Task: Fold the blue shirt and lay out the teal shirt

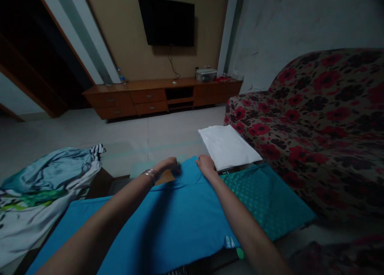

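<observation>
A blue garment [192, 215] lies spread out in front of me, with a small white logo near its lower right edge. My left hand [169, 165], with silver bangles at the wrist, is closed at the garment's far edge; its fingertips are dim, and it seems to hold the cloth there. My right hand [205, 164] pinches the far corner of the same blue cloth, to the right of my left hand. Beyond my right forearm lies a green patterned cloth [267, 199]. Just past my right hand is a folded white cloth [229, 147].
Piled clothes [57, 175] lie at the left. A floral sofa [324, 111] stands along the right side. Across the floor is a wooden cabinet [120, 103] with a plastic box [205, 74] on top, below a wall television [171, 23].
</observation>
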A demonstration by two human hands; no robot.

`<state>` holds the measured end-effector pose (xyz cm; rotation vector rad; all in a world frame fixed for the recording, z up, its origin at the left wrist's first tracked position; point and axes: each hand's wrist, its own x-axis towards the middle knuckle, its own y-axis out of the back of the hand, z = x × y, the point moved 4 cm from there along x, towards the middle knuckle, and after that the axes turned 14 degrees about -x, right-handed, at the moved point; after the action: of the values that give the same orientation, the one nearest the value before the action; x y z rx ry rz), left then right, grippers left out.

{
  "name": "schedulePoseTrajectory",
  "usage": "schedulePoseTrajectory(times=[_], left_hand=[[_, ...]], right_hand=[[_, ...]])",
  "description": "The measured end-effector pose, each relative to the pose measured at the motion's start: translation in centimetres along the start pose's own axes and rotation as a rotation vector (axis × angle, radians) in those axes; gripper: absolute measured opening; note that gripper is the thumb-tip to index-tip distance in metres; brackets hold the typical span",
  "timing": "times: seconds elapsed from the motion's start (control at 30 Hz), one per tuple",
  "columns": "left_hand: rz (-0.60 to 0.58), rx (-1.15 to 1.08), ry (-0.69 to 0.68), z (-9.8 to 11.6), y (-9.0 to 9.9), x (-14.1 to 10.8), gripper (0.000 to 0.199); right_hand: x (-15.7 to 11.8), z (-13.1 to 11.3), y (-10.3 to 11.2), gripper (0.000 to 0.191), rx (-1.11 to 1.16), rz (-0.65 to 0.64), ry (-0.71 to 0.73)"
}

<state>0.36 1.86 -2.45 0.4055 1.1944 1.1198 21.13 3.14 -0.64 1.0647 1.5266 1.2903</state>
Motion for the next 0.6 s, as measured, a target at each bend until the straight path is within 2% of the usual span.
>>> schedulePoseTrajectory(times=[0.07, 0.13, 0.23, 0.33, 0.43, 0.6], left_hand=[[0.012, 0.015, 0.012, 0.1, -0.6, -0.5, 0.032], [0.036, 0.015, 0.008, 0.1, -0.9, -0.8, 0.028], [0.074, -0.012, -0.023, -0.1, -0.8, -0.8, 0.02], [0.126, -0.064, -0.06, -0.6, -0.2, -0.2, 0.027], [0.158, -0.132, -0.09, -1.2, 0.3, 0.3, 0.034], [0.139, -0.267, -0.135, -1.9, 0.3, 0.8, 0.024]], right_hand=[[1.5, -1.5, -0.9, 0.032, -0.009, 0.001, -0.016], [2.3, -2.2, -1.7, 0.025, -0.002, 0.006, -0.021], [2.7, -2.0, -2.5, 0.021, 0.023, 0.032, -0.053], [3.0, -1.5, -3.0, 0.027, 0.079, 0.051, -0.092], [4.0, -1.1, -3.6, 0.035, 0.236, -0.008, -0.119], [6.5, -0.3, -3.8, 0.012, 0.462, -0.062, -0.102]])
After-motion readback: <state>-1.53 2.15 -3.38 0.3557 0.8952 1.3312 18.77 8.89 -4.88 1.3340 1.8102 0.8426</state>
